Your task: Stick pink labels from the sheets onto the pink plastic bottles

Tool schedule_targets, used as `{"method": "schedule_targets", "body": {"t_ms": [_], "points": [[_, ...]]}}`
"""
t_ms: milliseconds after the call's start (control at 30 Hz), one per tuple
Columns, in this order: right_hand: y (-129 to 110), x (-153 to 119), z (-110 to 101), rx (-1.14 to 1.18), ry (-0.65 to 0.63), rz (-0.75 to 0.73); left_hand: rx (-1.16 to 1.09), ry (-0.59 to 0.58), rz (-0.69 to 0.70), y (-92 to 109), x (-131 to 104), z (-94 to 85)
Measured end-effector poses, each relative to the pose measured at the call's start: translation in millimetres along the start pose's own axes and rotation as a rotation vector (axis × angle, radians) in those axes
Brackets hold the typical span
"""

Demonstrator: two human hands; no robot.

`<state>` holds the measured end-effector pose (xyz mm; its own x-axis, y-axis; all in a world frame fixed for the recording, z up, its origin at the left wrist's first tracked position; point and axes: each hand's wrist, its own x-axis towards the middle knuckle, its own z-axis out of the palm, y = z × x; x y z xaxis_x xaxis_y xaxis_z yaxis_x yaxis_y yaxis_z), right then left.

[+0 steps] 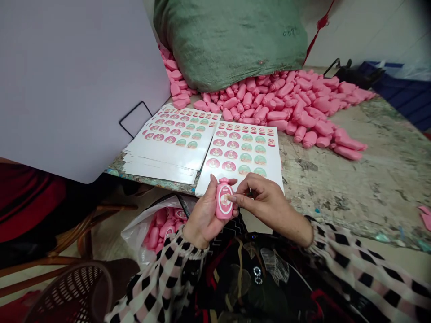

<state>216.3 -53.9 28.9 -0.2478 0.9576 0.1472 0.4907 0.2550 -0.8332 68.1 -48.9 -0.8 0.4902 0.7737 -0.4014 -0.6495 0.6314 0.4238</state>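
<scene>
A small pink toy bottle (222, 212) with an oval sticker (225, 190) on its front stands upright in my left hand (205, 215). My left fingers wrap behind and around it. My right hand (266, 197) is closed beside it, index finger curled, with the thumb tip against the sticker's right side. Just beyond my hands lies a sheet of stickers (240, 146) with pink and green half-ovals and small red labels. To its left is an overlapping stack of similar sheets (160, 168).
Many pink bottles (310, 119) are heaped at the back under a large green sack (232, 40). A plastic bag (134, 233) of pink bottles sits below the table edge. A pale panel (77, 80) blocks the left. A brown basket (74, 291) stands at lower left, with blue crates (404, 94) far right.
</scene>
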Motion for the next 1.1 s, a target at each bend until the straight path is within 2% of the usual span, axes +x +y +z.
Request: {"method": "schedule_targets", "body": {"t_ms": [200, 633, 767, 867, 967, 1033, 1100], "points": [[1, -2, 1, -0.025, 0.002, -0.013, 0.078, 0.035, 0.067, -1, 0, 5.2], [11, -2, 4, -0.052, -0.004, 0.04, 0.163, 0.038, 0.086, -2, 1, 4.4], [12, -4, 3, -0.08, -0.033, 0.063, 0.287, -0.011, 0.043, 1, -5, 3.6], [14, -7, 0, -0.092, -0.117, 0.049, 0.443, -0.081, -0.038, 6, -14, 0.5], [19, -9, -10, -0.144, -0.193, 0.04, 0.505, -0.135, -0.114, 12, -22, -5.0], [23, -8, -17, -0.186, -0.153, 0.068, 0.492, -0.13, -0.126, 15, -25, -8.9], [24, -7, -21, -0.168, -0.054, 0.102, 0.466, -0.097, -0.121, 16, -26, -11.0]]}}
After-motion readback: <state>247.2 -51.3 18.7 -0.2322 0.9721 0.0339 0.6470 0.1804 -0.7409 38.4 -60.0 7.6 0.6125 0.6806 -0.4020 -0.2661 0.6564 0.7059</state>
